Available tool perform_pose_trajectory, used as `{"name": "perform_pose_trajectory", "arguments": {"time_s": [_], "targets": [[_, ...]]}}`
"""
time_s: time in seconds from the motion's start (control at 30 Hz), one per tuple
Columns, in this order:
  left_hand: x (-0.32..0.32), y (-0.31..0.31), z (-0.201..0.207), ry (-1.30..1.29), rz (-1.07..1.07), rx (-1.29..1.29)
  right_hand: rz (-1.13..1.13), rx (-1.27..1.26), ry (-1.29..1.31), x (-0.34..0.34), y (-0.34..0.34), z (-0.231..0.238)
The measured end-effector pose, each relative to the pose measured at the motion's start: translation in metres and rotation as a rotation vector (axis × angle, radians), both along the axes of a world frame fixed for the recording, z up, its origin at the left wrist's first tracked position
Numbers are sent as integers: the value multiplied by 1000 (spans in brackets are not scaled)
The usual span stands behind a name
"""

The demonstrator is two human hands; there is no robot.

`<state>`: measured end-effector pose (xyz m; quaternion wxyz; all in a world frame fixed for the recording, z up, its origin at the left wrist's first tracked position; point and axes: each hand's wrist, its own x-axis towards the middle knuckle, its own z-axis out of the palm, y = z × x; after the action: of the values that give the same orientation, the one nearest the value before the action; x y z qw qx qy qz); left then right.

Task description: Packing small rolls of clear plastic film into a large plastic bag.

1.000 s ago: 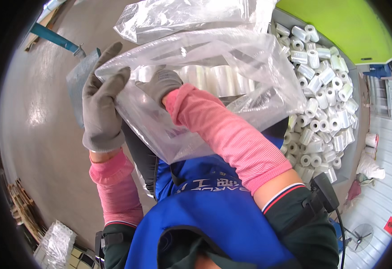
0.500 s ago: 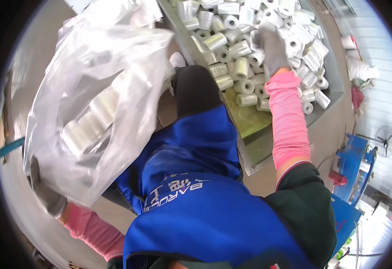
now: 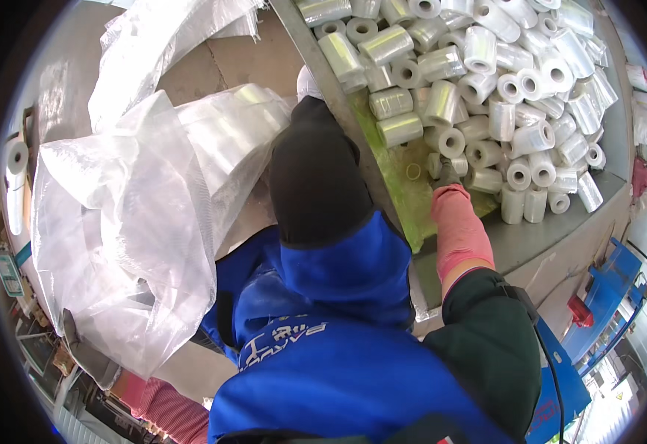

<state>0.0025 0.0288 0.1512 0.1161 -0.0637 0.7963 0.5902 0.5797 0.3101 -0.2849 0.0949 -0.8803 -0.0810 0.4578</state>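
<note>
My left hand (image 3: pixel 90 359), in a grey glove, grips the near left rim of a large clear plastic bag (image 3: pixel 127 200). The bag slumps to the left of my knee, its mouth side puffed up. Several film rolls (image 3: pixel 238 122) show through its far part. My right hand (image 3: pixel 447 176), also grey-gloved, reaches into the heap of clear film rolls (image 3: pixel 479 52) at the heap's near edge. It touches small rolls there, but its fingers are mostly hidden, so I cannot tell whether it holds one.
The rolls lie in a grey metal-edged bin (image 3: pixel 560 240), with a yellow-green sheet (image 3: pixel 405 185) under some of them. More clear plastic (image 3: pixel 142 55) lies at the far left. My bent knee (image 3: pixel 319 177) stands between bag and bin. Blue equipment (image 3: pixel 590 303) is at the right.
My right hand has come back from the middle of the heap to its near edge. The bag has shifted and billowed while my left hand kept its rim. The view has swung.
</note>
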Motion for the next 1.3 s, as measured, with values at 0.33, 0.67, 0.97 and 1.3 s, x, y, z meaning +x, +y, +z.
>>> {"name": "perform_pose_trajectory", "arguments": {"time_s": [0.33, 0.67, 0.97, 1.3], "targets": [[3, -15, 10, -58, 80, -5, -117, 523, 1239, -27, -82, 140], [56, -32, -21, 244, -404, 240, 987, 504, 1639, -256, -58, 411], [50, -55, -3, 143, -456, 442, 2124, 524, 146, -515, -137, 370], [37, -52, -12, 83, -449, 521, 1744, 515, 86, -528, -166, 317]]}}
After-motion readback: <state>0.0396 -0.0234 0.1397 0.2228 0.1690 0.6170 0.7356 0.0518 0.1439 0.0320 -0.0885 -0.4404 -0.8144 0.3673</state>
